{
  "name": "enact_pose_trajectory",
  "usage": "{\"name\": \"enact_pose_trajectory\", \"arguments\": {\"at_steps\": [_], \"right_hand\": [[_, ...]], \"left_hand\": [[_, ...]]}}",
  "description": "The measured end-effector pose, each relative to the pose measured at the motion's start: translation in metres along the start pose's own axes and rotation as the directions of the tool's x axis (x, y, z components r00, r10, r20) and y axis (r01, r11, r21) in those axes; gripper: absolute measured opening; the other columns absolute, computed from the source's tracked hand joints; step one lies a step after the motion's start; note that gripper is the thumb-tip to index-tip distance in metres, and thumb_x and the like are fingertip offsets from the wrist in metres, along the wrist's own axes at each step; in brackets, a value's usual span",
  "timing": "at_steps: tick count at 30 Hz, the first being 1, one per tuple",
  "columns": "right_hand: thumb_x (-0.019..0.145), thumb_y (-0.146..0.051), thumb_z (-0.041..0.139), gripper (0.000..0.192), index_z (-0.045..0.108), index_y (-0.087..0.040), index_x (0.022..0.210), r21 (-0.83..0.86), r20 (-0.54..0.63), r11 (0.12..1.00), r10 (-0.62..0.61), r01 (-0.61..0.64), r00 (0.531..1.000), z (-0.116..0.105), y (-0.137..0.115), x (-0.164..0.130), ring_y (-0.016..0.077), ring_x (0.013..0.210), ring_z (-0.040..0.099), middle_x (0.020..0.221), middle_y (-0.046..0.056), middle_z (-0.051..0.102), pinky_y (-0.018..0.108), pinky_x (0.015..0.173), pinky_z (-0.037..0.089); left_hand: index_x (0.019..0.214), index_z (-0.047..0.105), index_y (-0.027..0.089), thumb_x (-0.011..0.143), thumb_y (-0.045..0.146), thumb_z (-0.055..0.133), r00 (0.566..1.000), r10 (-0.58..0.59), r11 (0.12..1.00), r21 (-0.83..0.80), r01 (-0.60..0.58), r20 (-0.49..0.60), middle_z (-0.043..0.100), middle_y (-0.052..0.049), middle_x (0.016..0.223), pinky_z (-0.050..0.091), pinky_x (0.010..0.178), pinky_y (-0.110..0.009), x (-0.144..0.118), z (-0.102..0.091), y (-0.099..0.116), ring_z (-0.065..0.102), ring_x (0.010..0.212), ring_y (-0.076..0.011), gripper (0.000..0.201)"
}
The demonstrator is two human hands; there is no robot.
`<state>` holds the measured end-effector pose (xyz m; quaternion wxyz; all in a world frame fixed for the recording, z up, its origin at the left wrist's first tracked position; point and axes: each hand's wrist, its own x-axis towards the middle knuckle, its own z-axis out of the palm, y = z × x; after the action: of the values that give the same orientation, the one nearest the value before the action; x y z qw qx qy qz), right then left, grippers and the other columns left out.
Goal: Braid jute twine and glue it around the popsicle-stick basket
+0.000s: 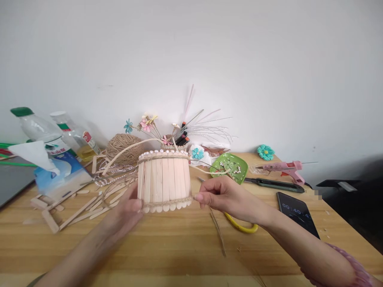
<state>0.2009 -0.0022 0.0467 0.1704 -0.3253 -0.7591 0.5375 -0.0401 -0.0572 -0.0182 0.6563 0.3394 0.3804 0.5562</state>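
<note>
1. Head view, middle: a craft-stick basket (164,181), made of upright wooden sticks with a row of pearl beads along its top rim and twine wound round top and bottom, is held upright just above the wooden counter (179,247), between the two hands.
2. The left hand (127,211) presses against the basket's lower left side, thumb on the bottom twine band; its grip is closed on the basket.
3. The right hand (223,195) meets the basket's lower right edge, thumb and forefinger pinched together at the twine band there. A pink bracelet (353,267) sits on that forearm.
4. Behind the basket stand a ball of jute twine (121,146), paper flowers (146,123) on thin stems, and some dark marker pens (182,137).
5. To the left lie loose craft sticks (86,207), a string of pearl beads (110,173), a blue tissue pack (61,175) with a white tissue sticking up, and two plastic bottles (44,129) leaning back.
6. To the right: a green dish (229,166) of small beads, a dark utility knife (273,184), a pink glue gun (284,168), and a teal paper flower (265,152) near the wall.
7. Under the right wrist lie yellow-handled scissors (241,226), partly hidden, and a loose strand of twine (218,231). A phone (297,213) showing a timer lies flat, well apart from the basket.
</note>
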Motion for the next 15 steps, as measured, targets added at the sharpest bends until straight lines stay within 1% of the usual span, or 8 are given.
{"name": "enact_pose_trajectory", "arguments": {"at_steps": [3, 5, 10, 13, 15], "right_hand": [[0.077, -0.053, 0.056, 0.043, 0.054, -0.014, 0.061, 0.023, 0.003, 0.999, -0.029, 0.029, 1.000, 0.001, 0.000, 0.000, 0.0059, 0.048, 0.026, 0.053, -0.006, 0.034, 0.021, 0.043, 0.019], [0.077, -0.051, 0.056, 0.041, 0.055, -0.014, 0.062, 0.045, 0.010, 0.998, -0.038, 0.038, 0.999, 0.003, 0.000, 0.001, 0.0059, 0.049, 0.026, 0.053, -0.006, 0.034, 0.021, 0.044, 0.020], [0.076, -0.048, 0.059, 0.038, 0.054, -0.014, 0.061, 0.090, 0.007, 0.995, -0.038, 0.037, 0.999, 0.006, 0.000, 0.002, 0.0057, 0.048, 0.026, 0.052, -0.007, 0.034, 0.021, 0.043, 0.019], [0.075, -0.047, 0.062, 0.037, 0.055, -0.013, 0.061, 0.117, 0.008, 0.992, -0.046, 0.045, 0.999, 0.009, 0.001, 0.003, 0.0057, 0.048, 0.026, 0.051, -0.007, 0.035, 0.021, 0.043, 0.019], [0.074, -0.045, 0.063, 0.035, 0.055, -0.013, 0.062, 0.115, -0.001, 0.992, -0.052, 0.052, 0.999, 0.010, 0.001, 0.004, 0.0060, 0.048, 0.028, 0.051, -0.007, 0.037, 0.021, 0.044, 0.020]], "left_hand": [[0.123, 0.048, 0.031, 0.056, 0.032, 0.072, 1.000, 0.012, 1.000, -0.012, -0.012, 0.010, 0.070, 0.002, 0.105, 0.040, 0.099, -0.041, 0.001, -0.004, -0.003, 0.050, 0.117, -0.0308, 0.072], [0.125, 0.046, 0.031, 0.056, 0.035, 0.072, 1.000, 0.015, 1.000, -0.009, -0.015, 0.026, 0.069, 0.001, 0.107, 0.039, 0.099, -0.041, 0.001, -0.006, -0.005, 0.049, 0.118, -0.0310, 0.074], [0.132, 0.039, 0.029, 0.056, 0.057, 0.066, 0.997, 0.038, 0.996, 0.079, -0.043, 0.066, 0.065, -0.005, 0.115, 0.037, 0.100, -0.049, 0.000, -0.011, -0.006, 0.045, 0.121, -0.0346, 0.085], [0.134, 0.037, 0.030, 0.054, 0.065, 0.063, 0.997, 0.016, 0.991, 0.129, -0.025, 0.074, 0.067, -0.004, 0.112, 0.036, 0.100, -0.050, 0.000, -0.019, -0.009, 0.044, 0.121, -0.0363, 0.090], [0.133, 0.039, 0.030, 0.055, 0.069, 0.059, 0.997, 0.038, 0.984, 0.169, -0.048, 0.064, 0.069, -0.004, 0.108, 0.035, 0.101, -0.050, 0.002, -0.027, -0.014, 0.045, 0.121, -0.0359, 0.089]]}}
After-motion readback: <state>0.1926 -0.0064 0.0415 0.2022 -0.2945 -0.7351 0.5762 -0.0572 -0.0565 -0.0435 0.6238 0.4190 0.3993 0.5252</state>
